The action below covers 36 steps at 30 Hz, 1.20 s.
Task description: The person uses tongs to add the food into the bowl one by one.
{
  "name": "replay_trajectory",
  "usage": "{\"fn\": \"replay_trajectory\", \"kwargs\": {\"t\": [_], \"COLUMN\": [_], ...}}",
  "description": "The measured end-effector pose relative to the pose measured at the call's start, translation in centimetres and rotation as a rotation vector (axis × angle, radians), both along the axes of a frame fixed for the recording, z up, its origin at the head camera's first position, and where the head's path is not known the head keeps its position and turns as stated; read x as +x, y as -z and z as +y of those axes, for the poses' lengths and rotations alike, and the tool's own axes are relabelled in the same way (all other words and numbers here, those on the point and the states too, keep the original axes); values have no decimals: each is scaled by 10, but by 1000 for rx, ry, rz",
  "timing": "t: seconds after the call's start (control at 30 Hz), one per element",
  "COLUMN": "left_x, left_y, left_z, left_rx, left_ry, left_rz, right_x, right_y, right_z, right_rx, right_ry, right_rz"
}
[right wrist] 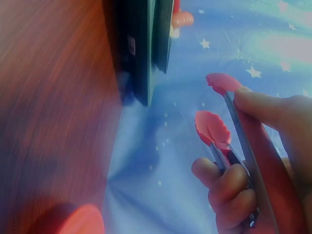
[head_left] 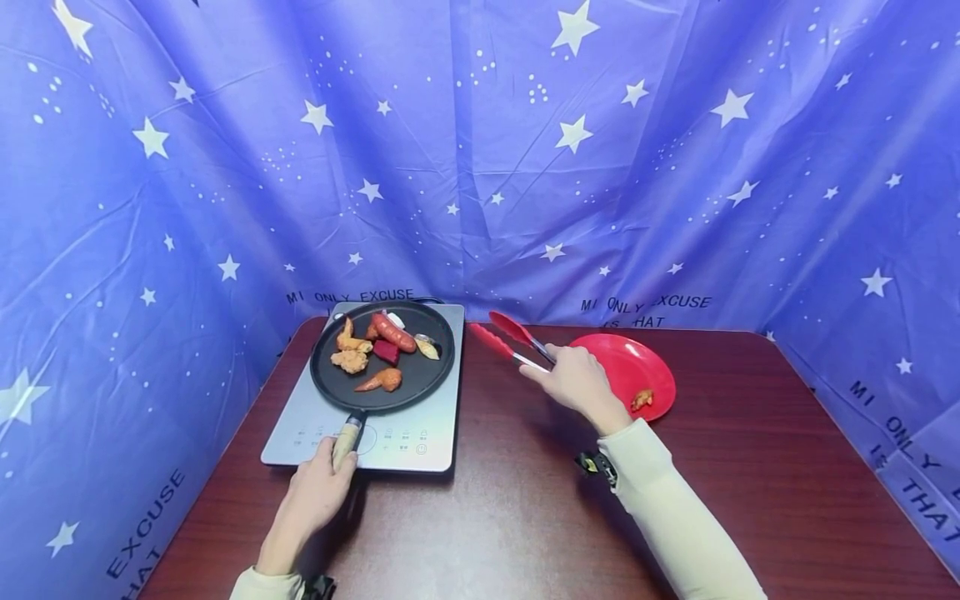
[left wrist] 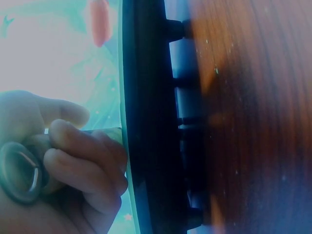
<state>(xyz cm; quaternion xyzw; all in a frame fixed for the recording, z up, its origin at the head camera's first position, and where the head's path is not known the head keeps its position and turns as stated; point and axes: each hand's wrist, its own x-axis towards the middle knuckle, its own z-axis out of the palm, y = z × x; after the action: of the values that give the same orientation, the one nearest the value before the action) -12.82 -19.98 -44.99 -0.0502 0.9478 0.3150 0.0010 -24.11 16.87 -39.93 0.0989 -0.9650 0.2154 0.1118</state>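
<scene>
My left hand (head_left: 318, 492) grips the handle (head_left: 347, 440) of a round black frying pan (head_left: 420, 379), its fingers curled round it in the left wrist view too. In the pan lie a sausage (head_left: 394, 332), a dark red cube (head_left: 387, 352), a fried chicken piece (head_left: 349, 361), a chicken wing (head_left: 386, 381) and a few other food pieces. My right hand (head_left: 581, 383) holds metal tongs with red tips (right wrist: 213, 129). The tips stand apart with nothing between them, in the air between pan and plate. A red plate (head_left: 645, 358), partly behind that hand, carries a small fried piece (head_left: 642, 400).
Under the pan is a silver induction cooker (head_left: 292, 450) on the left of the brown wooden table (head_left: 510, 517). Blue star-print curtains (head_left: 517, 208) hang behind the table and along its sides.
</scene>
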Motion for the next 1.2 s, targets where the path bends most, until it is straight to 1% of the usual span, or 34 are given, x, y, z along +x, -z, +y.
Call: {"fn": "replay_trajectory", "kwargs": {"t": [0.27,0.53,0.87,1.2], "left_x": [0,-1,-1,-1], "left_y": [0,1,1,0], "left_z": [0,0,-1,0], "left_rx": [-1,2,8,13], "left_ry": [-9,-12,-20,-21], "left_rz": [3,3,-2,-5], "right_x": [19,37,57,70], "right_y": [6,16,18,22], "right_z": [31,64,97,121], "right_rx": [-13,11,23,59], "right_ry": [33,78,153,210], "right_rz": [6,11,-31,-83]}}
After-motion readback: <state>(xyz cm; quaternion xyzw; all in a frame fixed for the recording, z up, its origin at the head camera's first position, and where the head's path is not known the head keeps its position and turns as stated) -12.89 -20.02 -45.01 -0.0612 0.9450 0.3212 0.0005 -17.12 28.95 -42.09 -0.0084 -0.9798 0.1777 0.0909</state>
